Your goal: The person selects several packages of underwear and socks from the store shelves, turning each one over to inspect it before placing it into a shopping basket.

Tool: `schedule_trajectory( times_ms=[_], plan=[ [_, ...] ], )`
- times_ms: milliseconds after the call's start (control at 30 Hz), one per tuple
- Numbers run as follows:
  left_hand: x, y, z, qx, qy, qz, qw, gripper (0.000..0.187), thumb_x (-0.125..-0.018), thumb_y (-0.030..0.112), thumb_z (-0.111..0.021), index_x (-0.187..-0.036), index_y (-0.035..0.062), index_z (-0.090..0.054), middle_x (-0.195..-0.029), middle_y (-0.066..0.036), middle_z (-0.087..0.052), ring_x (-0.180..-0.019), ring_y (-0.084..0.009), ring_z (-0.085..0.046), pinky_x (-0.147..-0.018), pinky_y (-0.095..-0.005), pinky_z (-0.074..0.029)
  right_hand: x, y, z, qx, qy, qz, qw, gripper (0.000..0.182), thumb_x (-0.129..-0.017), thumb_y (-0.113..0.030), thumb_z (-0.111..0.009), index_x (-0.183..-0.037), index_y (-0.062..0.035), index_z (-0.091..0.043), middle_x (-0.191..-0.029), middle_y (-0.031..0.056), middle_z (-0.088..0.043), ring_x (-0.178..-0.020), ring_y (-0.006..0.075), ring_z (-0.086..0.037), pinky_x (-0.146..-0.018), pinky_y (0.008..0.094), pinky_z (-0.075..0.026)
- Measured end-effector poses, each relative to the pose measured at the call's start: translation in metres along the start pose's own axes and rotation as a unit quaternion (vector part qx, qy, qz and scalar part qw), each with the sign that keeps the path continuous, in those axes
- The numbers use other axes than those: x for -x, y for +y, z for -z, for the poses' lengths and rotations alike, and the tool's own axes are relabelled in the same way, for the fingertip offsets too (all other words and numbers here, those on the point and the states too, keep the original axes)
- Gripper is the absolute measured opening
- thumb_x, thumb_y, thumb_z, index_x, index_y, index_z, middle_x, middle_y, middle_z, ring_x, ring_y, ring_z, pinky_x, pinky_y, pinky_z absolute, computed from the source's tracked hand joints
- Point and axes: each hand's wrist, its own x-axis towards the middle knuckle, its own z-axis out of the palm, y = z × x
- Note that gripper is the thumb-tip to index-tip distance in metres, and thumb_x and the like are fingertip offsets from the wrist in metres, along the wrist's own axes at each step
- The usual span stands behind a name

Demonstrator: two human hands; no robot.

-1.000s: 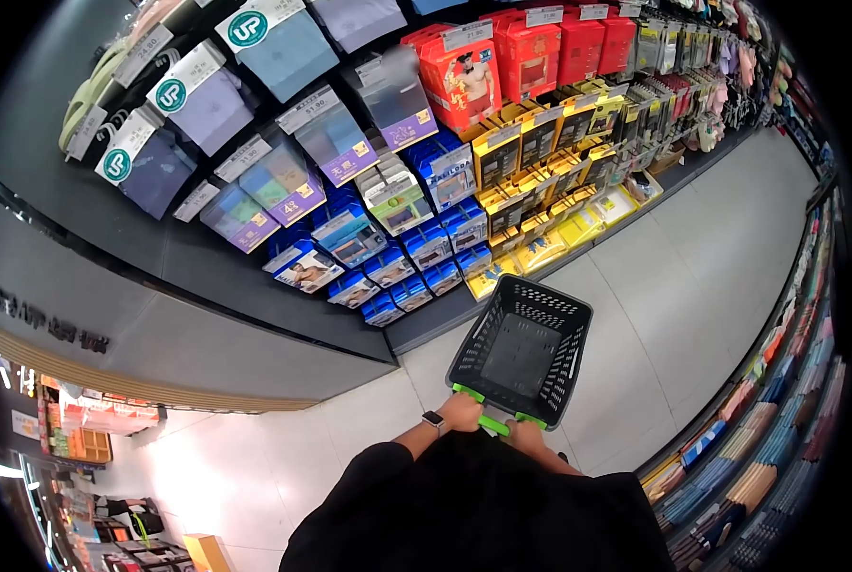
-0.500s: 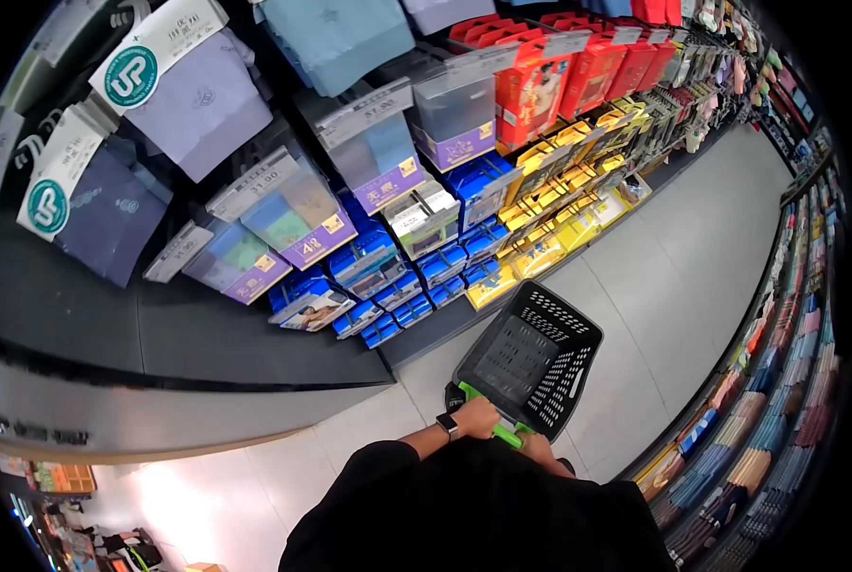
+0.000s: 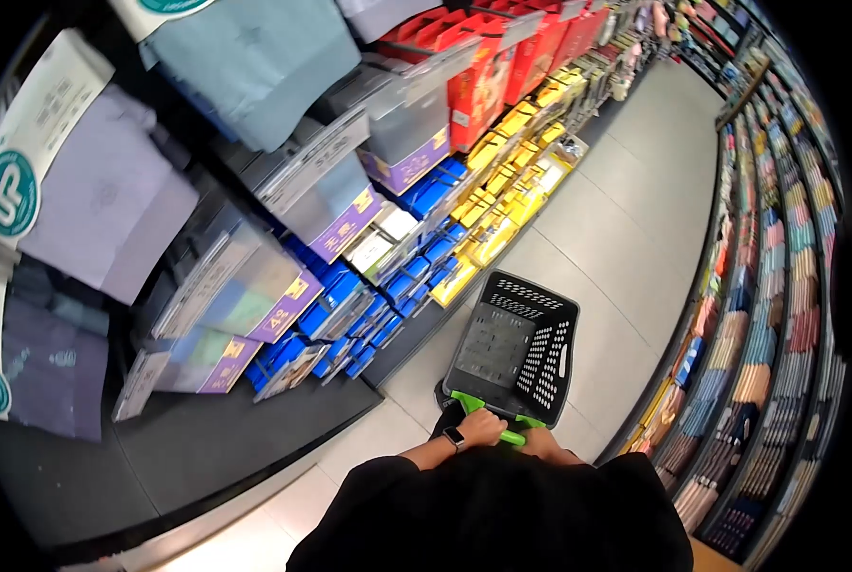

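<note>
My left hand [image 3: 483, 427], with a dark watch on its wrist, is closed round the green handle [image 3: 513, 438] of a shopping cart. At the handle's right end my right hand [image 3: 540, 442] is also closed on it, its fingers partly hidden. Just beyond both hands sits the black basket [image 3: 494, 355] of the cart, with perforated walls and nothing seen inside. Black sleeves cover my arms.
On the left a shelf unit with a dark ledge [image 3: 197, 458] holds hanging packs, among them blue boxes, yellow packs [image 3: 488, 238] and red boxes [image 3: 483, 91]. Curved racks of folded goods [image 3: 755, 353] line the right. A tiled aisle [image 3: 626, 229] runs between them.
The view has turned and moved forward along the aisle. The left shelf's packs look larger and closer, and more of the right racks shows. Both hands remain on the handle.
</note>
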Motion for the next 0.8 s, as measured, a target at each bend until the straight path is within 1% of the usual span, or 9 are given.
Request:
schedule_trajectory(
  times_ms=[67, 233, 267, 300, 333, 400, 533, 600, 800],
  plan=[
    [-0.002, -0.002, 0.001, 0.008, -0.011, 0.015, 1.000, 0.014, -0.069, 0.018, -0.060, -0.061, 0.0064, -0.056, -0.054, -0.013, -0.058, -0.050, -0.0299, -0.060, -0.049, -0.0416, -0.047, 0.004, -0.009, 0.006, 0.002, 0.019, -0.011, 1.000, 0.044, -0.071, -0.048, -0.063, -0.088, -0.0078, -0.070, -0.080, 0.0192, -0.067, -0.077, 0.0371, -0.064, -0.073, 0.0454, -0.050],
    [-0.014, -0.020, 0.014, -0.002, -0.009, -0.023, 1.000, 0.013, -0.069, 0.018, -0.059, -0.062, 0.0070, -0.056, -0.053, -0.013, -0.057, -0.050, -0.0307, -0.060, -0.048, -0.0428, -0.047, -0.002, -0.023, 0.013, 0.025, 0.061, -0.043, 0.997, 0.042, -0.070, -0.047, -0.063, -0.087, -0.0088, -0.070, -0.077, 0.0181, -0.066, -0.074, 0.0363, -0.064, -0.071, 0.0450, -0.051],
    [-0.016, -0.024, 0.014, -0.012, -0.014, -0.028, 0.999, 0.013, -0.069, 0.019, -0.059, -0.064, 0.0075, -0.056, -0.053, -0.013, -0.057, -0.050, -0.0313, -0.060, -0.048, -0.0437, -0.046, -0.004, -0.025, 0.015, 0.029, 0.090, -0.044, 0.995, 0.041, -0.070, -0.046, -0.063, -0.086, -0.0089, -0.069, -0.076, 0.0179, -0.066, -0.074, 0.0360, -0.064, -0.071, 0.0451, -0.051],
    [-0.022, -0.028, 0.022, -0.012, -0.019, -0.033, 0.999, 0.013, -0.070, 0.018, -0.058, -0.063, 0.0064, -0.057, -0.052, -0.013, -0.057, -0.049, -0.0300, -0.060, -0.049, -0.0420, -0.047, -0.005, -0.029, 0.018, 0.033, 0.117, -0.046, 0.991, 0.040, -0.070, -0.046, -0.063, -0.086, -0.0090, -0.069, -0.075, 0.0177, -0.066, -0.073, 0.0358, -0.064, -0.071, 0.0452, -0.051],
    [-0.027, -0.035, 0.025, -0.014, -0.022, -0.038, 0.999, 0.013, -0.070, 0.018, -0.059, -0.064, 0.0064, -0.058, -0.053, -0.013, -0.058, -0.050, -0.0299, -0.061, -0.050, -0.0415, -0.048, -0.006, -0.035, 0.022, 0.013, 0.143, -0.064, 0.988, 0.038, -0.066, -0.043, -0.066, -0.080, -0.0072, -0.068, -0.076, 0.0171, -0.065, -0.074, 0.0350, -0.064, -0.071, 0.0450, -0.051],
    [-0.036, -0.046, 0.036, -0.022, -0.024, -0.053, 0.998, 0.013, -0.070, 0.019, -0.059, -0.065, 0.0065, -0.058, -0.055, -0.014, -0.059, -0.052, -0.0299, -0.062, -0.052, -0.0421, -0.048, -0.015, -0.038, 0.023, -0.003, 0.193, -0.057, 0.979, 0.037, -0.067, -0.041, -0.065, -0.079, -0.0066, -0.068, -0.074, 0.0181, -0.065, -0.072, 0.0362, -0.063, -0.069, 0.0457, -0.051],
    [-0.056, -0.064, 0.054, -0.065, -0.046, -0.044, 0.996, 0.012, -0.068, 0.019, -0.060, -0.066, 0.0065, -0.059, -0.057, -0.014, -0.060, -0.056, -0.0307, -0.063, -0.056, -0.0426, -0.049, -0.035, -0.045, 0.032, -0.031, 0.229, -0.076, 0.970, 0.036, -0.067, -0.040, -0.064, -0.080, -0.0061, -0.068, -0.073, 0.0193, -0.064, -0.070, 0.0376, -0.063, -0.068, 0.0465, -0.051],
    [-0.069, -0.071, 0.059, -0.067, -0.044, -0.034, 0.996, 0.011, -0.067, 0.017, -0.061, -0.068, 0.0065, -0.059, -0.059, -0.015, -0.061, -0.059, -0.0322, -0.063, -0.059, -0.0428, -0.050, -0.042, -0.044, 0.038, -0.036, 0.234, -0.094, 0.967, 0.036, -0.068, -0.041, -0.064, -0.079, -0.0066, -0.069, -0.073, 0.0179, -0.065, -0.070, 0.0372, -0.064, -0.067, 0.0464, -0.052],
    [-0.109, -0.083, 0.061, -0.074, -0.068, -0.042, 0.994, 0.010, -0.066, 0.015, -0.061, -0.070, 0.0064, -0.059, -0.061, -0.016, -0.061, -0.061, -0.0340, -0.063, -0.060, -0.0441, -0.049, -0.054, -0.025, 0.062, -0.046, 0.252, -0.101, 0.961, 0.037, -0.067, -0.041, -0.064, -0.077, -0.0049, -0.067, -0.072, 0.0190, -0.065, -0.069, 0.0376, -0.063, -0.066, 0.0469, -0.051]
  ],
)
